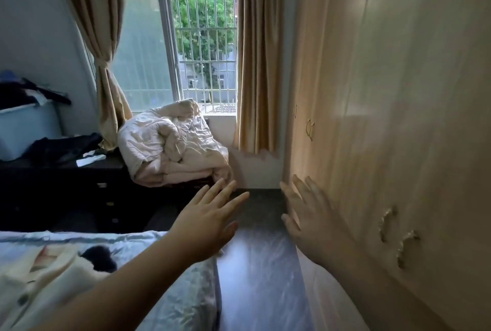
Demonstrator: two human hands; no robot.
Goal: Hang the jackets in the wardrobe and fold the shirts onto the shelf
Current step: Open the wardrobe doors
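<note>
- Garment: a cream fleece jacket (39, 275) with buttons lies spread on the bed (172, 301), lower left of the view, well apart from both hands. A dark patch (99, 257) sits on or beside it; cannot tell which.
- Handling estimate: soft, limp, light, not fragile. It will sag and fold on itself when lifted. Likely best hold is at the collar or both shoulders, so that it hangs straight for a hanger. No hanger is visible.
- More dark clothes (66, 148) lie on the dark counter (66, 198) at left; type unclear.
- Wardrobe (398, 118): pale doors along the right side, apparently closed; metal handles (398, 237) sit near the right forearm.
- Left hand (210, 227): fingers (233, 202) straight and spread, holding nothing, in the air over the dark floor (260, 264) past the bed corner.
- Right hand (309, 215): fingers (301, 188) straight, slightly spread, holding nothing; just beside the wardrobe's lower front. Contact with the door cannot be confirmed.
- Judgement: nothing grasped yet; the doors need opening first.
</note>
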